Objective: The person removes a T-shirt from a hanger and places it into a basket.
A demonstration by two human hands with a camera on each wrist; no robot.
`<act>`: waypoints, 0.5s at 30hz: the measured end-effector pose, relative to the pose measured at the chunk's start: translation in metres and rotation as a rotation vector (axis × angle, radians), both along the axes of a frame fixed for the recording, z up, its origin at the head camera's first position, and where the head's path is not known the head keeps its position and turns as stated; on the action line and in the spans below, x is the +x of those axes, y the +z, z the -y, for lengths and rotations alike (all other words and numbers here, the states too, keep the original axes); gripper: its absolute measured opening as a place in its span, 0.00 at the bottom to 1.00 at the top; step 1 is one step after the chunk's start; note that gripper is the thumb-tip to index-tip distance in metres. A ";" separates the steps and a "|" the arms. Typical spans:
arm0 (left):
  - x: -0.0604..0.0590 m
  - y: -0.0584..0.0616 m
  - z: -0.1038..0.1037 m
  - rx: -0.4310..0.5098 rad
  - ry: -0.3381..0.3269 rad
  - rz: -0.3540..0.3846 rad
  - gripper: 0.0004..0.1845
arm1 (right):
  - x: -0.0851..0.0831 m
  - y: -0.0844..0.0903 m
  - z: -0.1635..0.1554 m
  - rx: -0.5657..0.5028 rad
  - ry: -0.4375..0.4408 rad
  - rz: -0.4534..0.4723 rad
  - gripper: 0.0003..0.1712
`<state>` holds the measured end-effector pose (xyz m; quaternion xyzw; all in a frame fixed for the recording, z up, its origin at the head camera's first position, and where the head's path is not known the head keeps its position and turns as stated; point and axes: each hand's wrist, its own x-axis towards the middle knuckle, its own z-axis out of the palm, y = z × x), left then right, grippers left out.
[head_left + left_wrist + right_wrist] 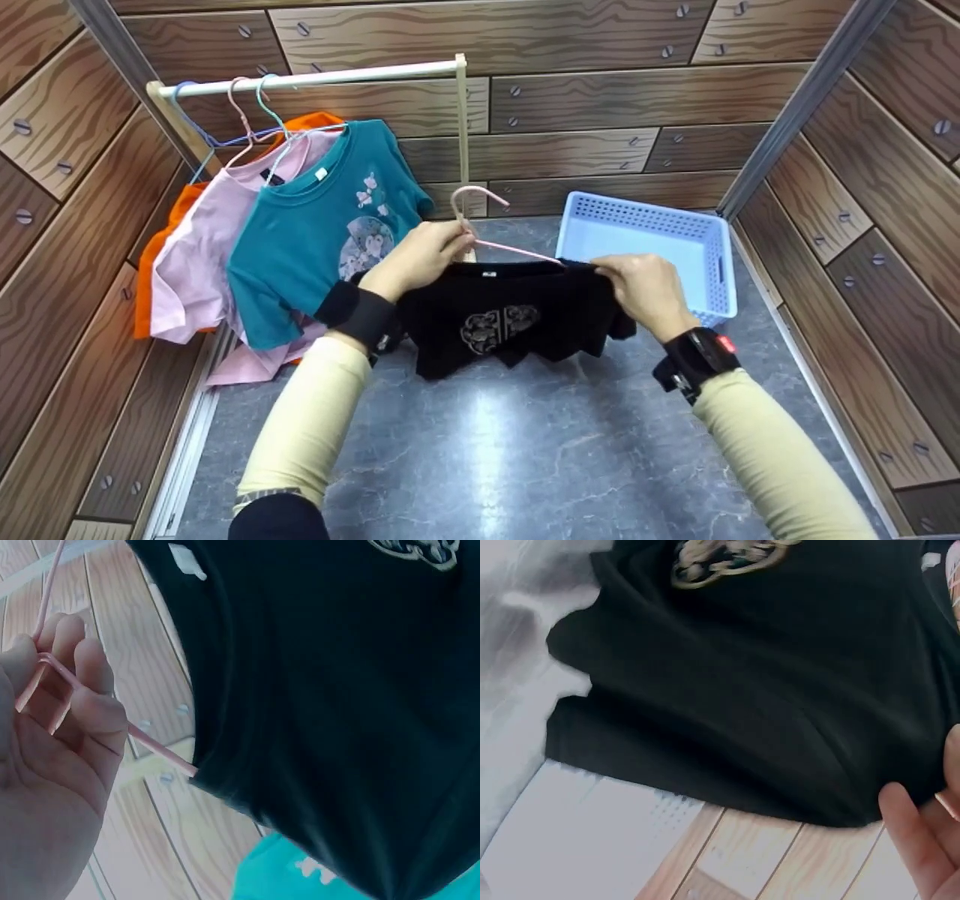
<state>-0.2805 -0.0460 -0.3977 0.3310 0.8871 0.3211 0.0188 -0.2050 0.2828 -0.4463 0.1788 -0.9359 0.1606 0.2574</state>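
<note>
Left hand (420, 255) fingers curl round the pink hanger (480, 217); right hand (645, 289) pinches the black shirt (510, 319), held above the surface. The unseated shoulder could slide off if the hanger tilts.

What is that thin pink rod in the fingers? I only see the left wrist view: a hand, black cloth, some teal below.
Observer: It is a pink hanger; the head view shows its hook curving up above the left hand.
Operator: And the black cloth?
Observer: A black shirt with a pale emblem; the right hand grips its other shoulder.
Operator: The teal?
Observer: A teal shirt hanging on a white rail, beside pink and orange ones.
</note>
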 end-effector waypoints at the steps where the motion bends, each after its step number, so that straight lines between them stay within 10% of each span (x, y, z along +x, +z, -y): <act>1: -0.001 -0.001 0.004 -0.001 0.008 -0.002 0.14 | 0.000 -0.001 -0.005 -0.002 0.003 0.003 0.07; 15: 0.006 0.002 0.025 0.004 0.051 0.054 0.15 | -0.003 -0.022 -0.030 -0.116 -0.084 0.067 0.04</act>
